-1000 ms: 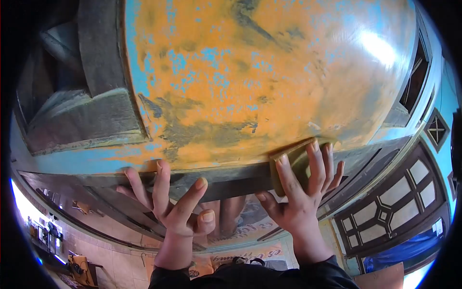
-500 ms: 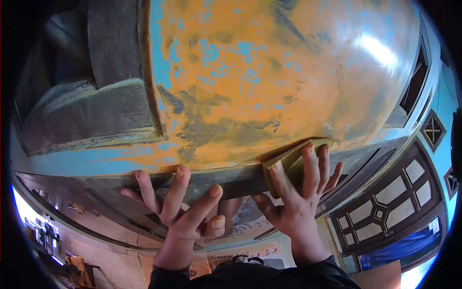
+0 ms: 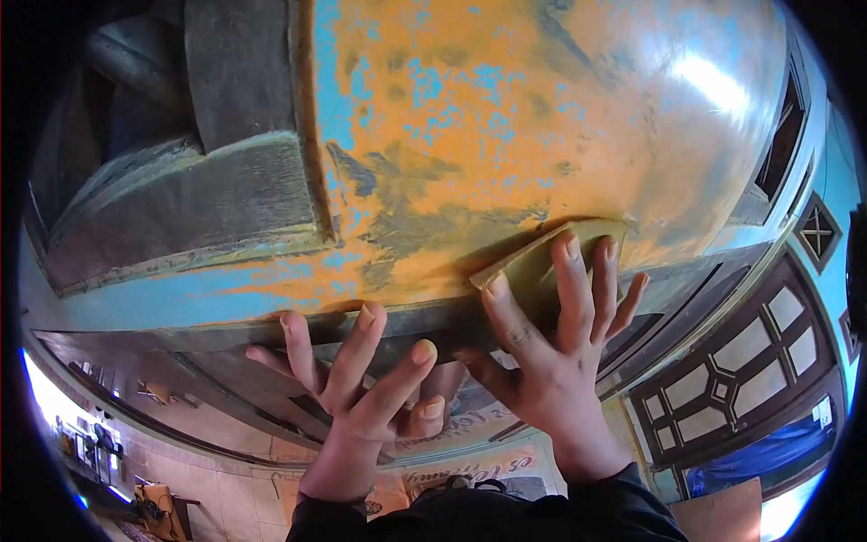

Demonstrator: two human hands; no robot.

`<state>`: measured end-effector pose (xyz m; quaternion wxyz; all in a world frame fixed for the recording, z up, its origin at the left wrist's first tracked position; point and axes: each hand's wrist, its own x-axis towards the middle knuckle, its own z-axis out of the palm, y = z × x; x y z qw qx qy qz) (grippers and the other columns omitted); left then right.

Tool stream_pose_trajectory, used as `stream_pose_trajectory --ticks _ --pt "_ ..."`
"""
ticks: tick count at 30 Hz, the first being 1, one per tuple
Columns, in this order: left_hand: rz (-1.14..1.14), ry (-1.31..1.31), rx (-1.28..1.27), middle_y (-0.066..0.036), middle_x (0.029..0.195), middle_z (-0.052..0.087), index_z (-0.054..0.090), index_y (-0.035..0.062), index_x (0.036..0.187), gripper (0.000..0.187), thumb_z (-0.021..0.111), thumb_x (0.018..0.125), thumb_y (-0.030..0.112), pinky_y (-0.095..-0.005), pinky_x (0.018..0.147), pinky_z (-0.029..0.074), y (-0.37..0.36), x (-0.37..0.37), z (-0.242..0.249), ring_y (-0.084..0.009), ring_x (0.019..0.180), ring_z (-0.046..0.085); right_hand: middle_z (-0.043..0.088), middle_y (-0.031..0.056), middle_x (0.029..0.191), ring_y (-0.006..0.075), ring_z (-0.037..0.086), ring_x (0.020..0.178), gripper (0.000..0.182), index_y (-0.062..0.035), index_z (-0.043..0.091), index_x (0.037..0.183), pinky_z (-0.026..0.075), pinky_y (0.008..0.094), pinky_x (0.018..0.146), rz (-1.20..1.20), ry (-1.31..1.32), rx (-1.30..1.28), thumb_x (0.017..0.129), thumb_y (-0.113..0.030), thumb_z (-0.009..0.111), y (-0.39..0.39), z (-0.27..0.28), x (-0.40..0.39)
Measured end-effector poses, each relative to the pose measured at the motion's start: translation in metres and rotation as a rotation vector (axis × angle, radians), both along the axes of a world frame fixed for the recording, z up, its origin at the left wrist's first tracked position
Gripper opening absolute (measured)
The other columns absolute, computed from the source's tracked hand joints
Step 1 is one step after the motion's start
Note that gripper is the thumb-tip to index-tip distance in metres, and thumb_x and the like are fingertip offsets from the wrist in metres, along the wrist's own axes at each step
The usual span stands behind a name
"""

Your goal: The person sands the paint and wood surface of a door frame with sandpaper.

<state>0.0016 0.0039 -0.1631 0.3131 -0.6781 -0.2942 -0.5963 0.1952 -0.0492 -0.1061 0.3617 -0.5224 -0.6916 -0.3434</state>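
A large curved panel [image 3: 506, 181] with worn orange, light-blue and dark patches fills the upper view. My right hand [image 3: 551, 352] presses a folded olive-yellow sheet, which looks like sandpaper [image 3: 533, 271], flat against the panel near its lower edge. The fingers of that hand are spread over the sheet. To its left, my left hand [image 3: 361, 379] rests its fingertips on the dark lower edge [image 3: 397, 323] of the panel, fingers apart, holding nothing.
Dark slatted wood [image 3: 190, 203] borders the panel at the left. A patterned door [image 3: 736, 370] with blue cloth [image 3: 768, 456] stands at the right. Below are a tiled floor [image 3: 239, 452], a printed banner [image 3: 461, 438] and a brown chair-like object [image 3: 161, 513] at the lower left.
My right hand and the sheet have moved up and slightly left over the panel. In the view, my left hand and the panel have shifted slightly right.
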Motion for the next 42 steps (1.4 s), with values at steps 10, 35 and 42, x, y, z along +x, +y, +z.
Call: stream_pose_trajectory --ticks 10,35,42 --pt "0.062 0.012 -0.051 -0.014 0.144 0.059 0.072 0.0301 0.12 0.042 0.048 0.096 0.055 -0.0642 0.122 -0.006 -0.009 -0.012 0.014 -0.0517 0.149 0.026 0.035 0.009 0.162 0.0434 0.017 0.154 0.056 -0.0418 0.064 0.137 -0.004 0.0682 0.119 0.039 0.014 0.003 0.083 -0.053 0.074 0.003 0.002 -0.008" --pt "0.246 0.035 0.014 -0.025 0.149 0.051 0.059 0.0097 0.135 0.058 0.04 0.1 0.052 -0.0653 0.122 0.007 0.003 -0.038 0.009 -0.0564 0.147 0.028 0.034 0.0118 0.162 0.0482 0.017 0.152 0.052 -0.0392 0.067 0.13 -0.011 0.0729 0.115 -0.005 -0.149 0.013 0.08 -0.05 0.077 0.005 0.003 -0.016" --pt "0.194 -0.008 0.03 -0.021 0.148 0.053 0.067 0.0149 0.126 0.053 0.043 0.098 0.054 -0.0637 0.123 0.003 0.009 -0.04 0.007 -0.0535 0.148 0.026 0.032 0.0167 0.164 0.0513 0.017 0.152 0.055 -0.0347 0.068 0.131 -0.005 0.0729 0.116 -0.027 -0.177 0.037 0.08 -0.051 0.078 0.006 -0.006 -0.002"
